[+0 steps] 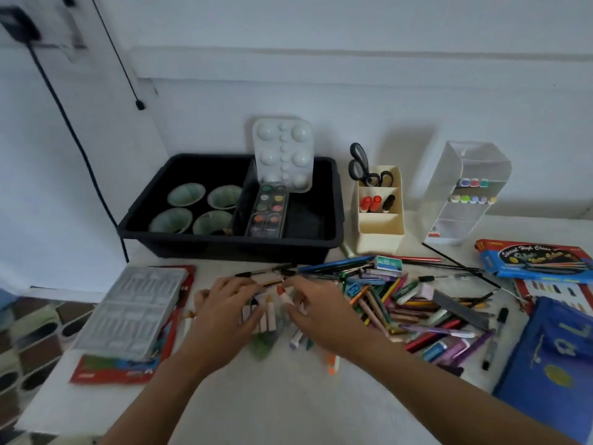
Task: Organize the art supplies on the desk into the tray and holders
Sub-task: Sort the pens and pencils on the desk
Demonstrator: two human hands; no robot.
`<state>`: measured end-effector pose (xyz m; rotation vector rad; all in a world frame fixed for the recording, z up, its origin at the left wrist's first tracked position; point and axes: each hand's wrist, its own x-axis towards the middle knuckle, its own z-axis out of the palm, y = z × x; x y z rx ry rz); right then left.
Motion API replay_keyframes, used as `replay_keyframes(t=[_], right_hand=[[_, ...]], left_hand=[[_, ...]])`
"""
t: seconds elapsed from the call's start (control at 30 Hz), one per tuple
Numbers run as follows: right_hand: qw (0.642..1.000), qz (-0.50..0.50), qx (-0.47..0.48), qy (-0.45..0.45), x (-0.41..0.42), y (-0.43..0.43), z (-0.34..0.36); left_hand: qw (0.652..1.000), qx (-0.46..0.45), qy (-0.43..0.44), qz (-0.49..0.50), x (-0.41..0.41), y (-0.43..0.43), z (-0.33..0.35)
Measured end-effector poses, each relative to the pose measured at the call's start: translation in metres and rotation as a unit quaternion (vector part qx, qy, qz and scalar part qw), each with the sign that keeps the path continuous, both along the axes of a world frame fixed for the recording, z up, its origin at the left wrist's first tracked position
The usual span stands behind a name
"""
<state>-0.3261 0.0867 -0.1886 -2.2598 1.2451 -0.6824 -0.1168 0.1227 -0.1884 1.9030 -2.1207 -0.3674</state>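
Note:
A row of crayons (268, 313) lies on the white desk between my hands. My left hand (224, 313) rests over the left end of the row, fingers curved round the crayons. My right hand (316, 311) pinches a red-tipped crayon (283, 292) at the right end of the row. A heap of pencils, pens and crayons (414, 303) spreads to the right. The black tray (179, 239) stands behind, holding four green cups (189, 194), a watercolour set (268, 210) and a white palette (282, 152).
A cream holder (380, 232) with scissors (361, 168) and markers stands right of the tray, beside a clear marker holder (462, 191). A clear crayon insert (128, 311) on red packaging lies left. Blue boxes (532, 258) and a blue pouch (552, 364) sit right.

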Motion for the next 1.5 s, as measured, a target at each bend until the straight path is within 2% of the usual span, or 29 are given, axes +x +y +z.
replay_keyframes(t=[0.2,0.3,0.4,0.7,0.87,0.93,1.07,1.17,1.3,1.5], right_hand=[[0.987,-0.026,-0.106,0.114,0.034,0.002,-0.014],[0.972,-0.056,-0.181,0.142,0.041,0.000,-0.023],[0.964,-0.070,-0.203,0.156,0.040,0.007,-0.031],[0.967,-0.018,-0.174,0.187,0.027,0.020,-0.042],[0.994,-0.039,-0.068,0.081,0.024,0.013,-0.039],[0.995,-0.045,-0.057,0.064,0.023,0.011,-0.037],[0.992,-0.019,-0.080,0.097,0.019,0.013,-0.035],[0.989,0.000,-0.079,0.123,0.018,0.012,-0.029],[0.994,-0.002,-0.040,0.104,0.018,0.010,-0.023],[0.996,-0.037,0.047,0.060,0.025,0.005,-0.014]], left_hand=[[0.980,0.132,-0.127,-0.082,0.033,0.012,-0.007],[0.976,0.125,-0.143,-0.109,0.038,0.014,-0.014],[0.975,0.127,-0.142,-0.114,0.038,0.015,-0.017],[0.979,0.103,-0.121,-0.124,0.040,0.015,-0.022],[0.983,0.097,-0.116,-0.105,0.040,0.019,-0.026],[0.984,0.092,-0.124,-0.094,0.040,0.019,-0.028],[0.990,0.068,-0.090,-0.090,0.041,0.019,-0.032],[0.988,0.084,-0.091,-0.093,0.041,0.019,-0.030],[0.986,0.090,-0.099,-0.095,0.037,0.018,-0.027],[0.990,-0.012,-0.104,-0.098,0.044,0.012,-0.036]])
